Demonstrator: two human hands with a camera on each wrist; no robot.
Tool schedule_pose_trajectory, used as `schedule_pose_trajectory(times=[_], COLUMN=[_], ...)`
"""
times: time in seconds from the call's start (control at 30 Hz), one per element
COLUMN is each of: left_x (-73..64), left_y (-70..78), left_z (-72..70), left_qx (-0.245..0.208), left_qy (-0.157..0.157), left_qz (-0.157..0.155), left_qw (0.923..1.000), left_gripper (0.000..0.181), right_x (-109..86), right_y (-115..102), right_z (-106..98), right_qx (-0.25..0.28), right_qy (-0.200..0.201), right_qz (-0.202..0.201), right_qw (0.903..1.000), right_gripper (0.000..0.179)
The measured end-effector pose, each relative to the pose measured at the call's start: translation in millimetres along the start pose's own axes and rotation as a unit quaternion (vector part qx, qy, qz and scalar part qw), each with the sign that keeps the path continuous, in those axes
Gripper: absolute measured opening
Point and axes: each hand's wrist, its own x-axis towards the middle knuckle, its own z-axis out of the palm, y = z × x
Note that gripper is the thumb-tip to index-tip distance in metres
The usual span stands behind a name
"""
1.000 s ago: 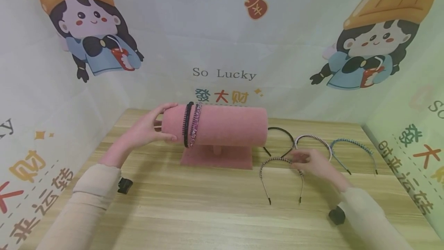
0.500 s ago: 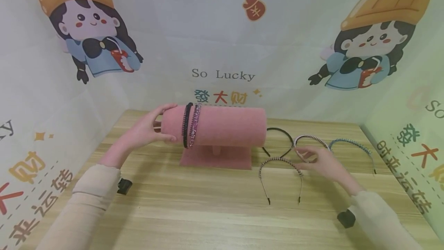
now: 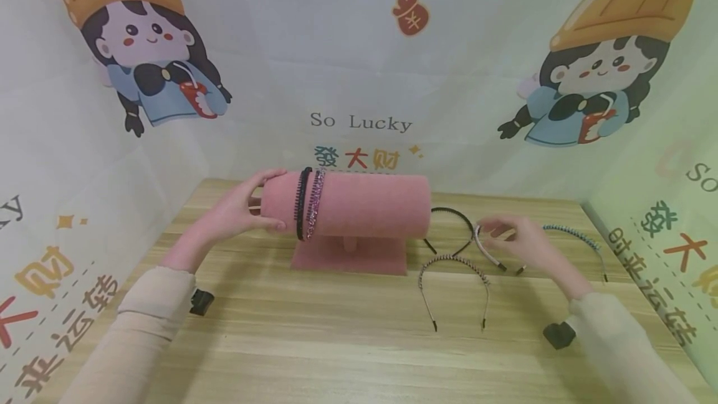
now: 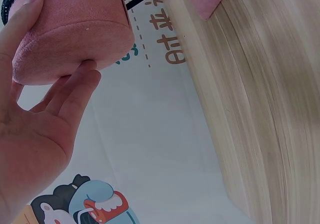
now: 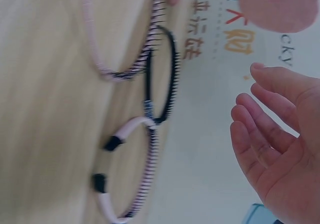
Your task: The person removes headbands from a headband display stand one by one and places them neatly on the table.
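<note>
A pink padded headband stand point(image 3: 376, 204) has a long roll on a flat base. Near its left end it wears a black headband point(image 3: 301, 204) and a glittery pink-purple headband point(image 3: 315, 206). My left hand point(image 3: 241, 203) grips the roll's left end, thumb along the front and other fingers at the end face in the left wrist view. Over the white headband point(image 3: 487, 250) hovers my right hand point(image 3: 524, 240), partly hiding it in the head view. The right wrist view shows that hand point(image 5: 277, 134) with loosely bent fingers, apart from the headbands and holding nothing.
Right of the stand, a black headband point(image 3: 462, 218) lies on the wooden table point(image 3: 314, 354), with a beaded headband point(image 3: 453, 259) in front. A blue headband point(image 3: 572, 230) lies farther right. Printed cloth point(image 3: 359, 73) hangs around the table's back and sides.
My right hand has moved from the beaded headband's right side back and rightward, up over the white headband. My left hand has stayed on the roll's end.
</note>
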Motion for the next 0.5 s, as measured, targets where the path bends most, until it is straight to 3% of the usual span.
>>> schedule_pose_trajectory(times=[0.5], left_x=[0.3], left_y=[-1.6], left_z=[0.5], left_qx=[0.004], left_qy=[0.004], left_qz=[0.008], left_qw=[1.0], left_gripper=[0.099], right_x=[30.5], right_y=[-60.0], right_z=[-26.4], right_qx=[0.008], right_qy=[0.045], right_qz=[-0.035], right_qw=[0.9984], right_gripper=[0.031])
